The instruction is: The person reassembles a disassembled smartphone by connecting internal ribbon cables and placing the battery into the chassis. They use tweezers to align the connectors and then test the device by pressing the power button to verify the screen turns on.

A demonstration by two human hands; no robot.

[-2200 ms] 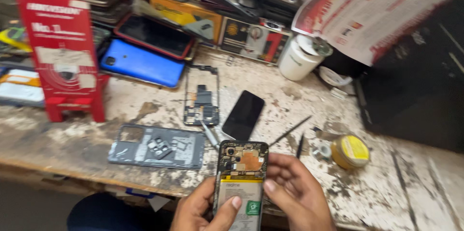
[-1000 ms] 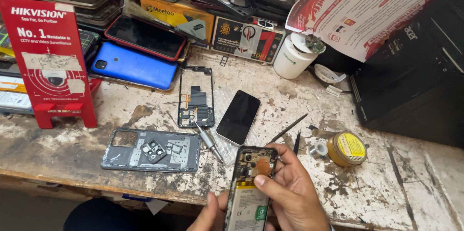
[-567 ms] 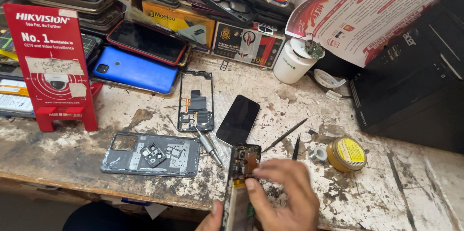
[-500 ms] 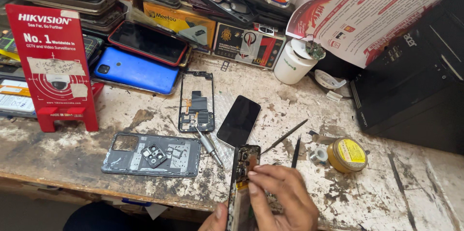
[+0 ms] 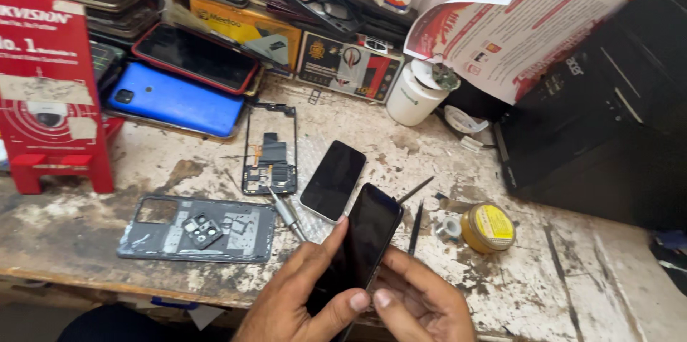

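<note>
Both hands hold a black phone (image 5: 361, 242) at the near edge of the worn workbench (image 5: 580, 292), dark screen side facing up. My left hand (image 5: 300, 295) grips its left edge with the thumb under the lower end. My right hand (image 5: 422, 303) supports it from the right and below. Just beyond lie a second dark phone (image 5: 333, 179), a screwdriver (image 5: 286, 215) and a bare black phone frame (image 5: 270, 151). A grey back cover (image 5: 197, 228) lies to the left.
A blue phone (image 5: 175, 101) and a red-cased phone (image 5: 195, 56) lie at the back left beside a red display stand (image 5: 50, 91). A white jar (image 5: 415, 93), a yellow tin (image 5: 488, 226), thin tools (image 5: 415, 226) and a black box (image 5: 601, 113) are on the right.
The phone was held with its open back and battery showing; it has been turned over on its edge and now shows the dark screen side.
</note>
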